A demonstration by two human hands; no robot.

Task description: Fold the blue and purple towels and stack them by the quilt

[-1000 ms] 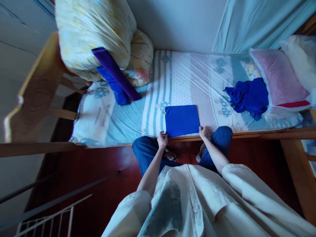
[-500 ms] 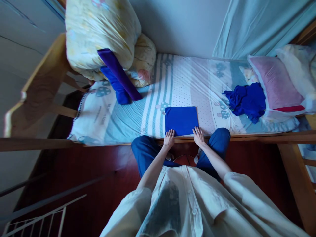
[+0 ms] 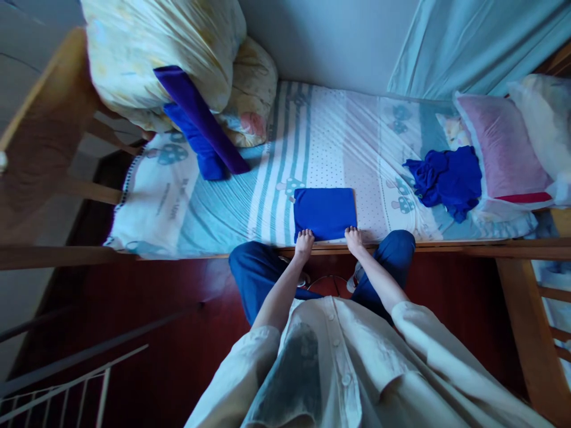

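Note:
A flat, neatly squared piece of folded blue cloth (image 3: 325, 213) lies on the bed near its front edge. A thin brownish line shows along its right side. My left hand (image 3: 304, 242) is at the near left corner, fingers curled over the cloth's edge. At the near right corner my right hand (image 3: 354, 239) grips the edge in the same way. The thumbs are mostly hidden. Further right lies a crumpled blue garment (image 3: 450, 178), apart from both hands.
On the left, a dark purple roll (image 3: 200, 116) and a blue roll (image 3: 198, 145) lean against a piled yellow quilt (image 3: 165, 53). A pink pillow (image 3: 504, 145) stands at the right. The wooden bed rail (image 3: 468, 248) runs along the front of the patterned sheet (image 3: 214, 214).
My fingers have gone from lying fairly flat on the cloth's near corners to curling over its edge. The view has shifted slightly; the folded cloth stays in about the same place.

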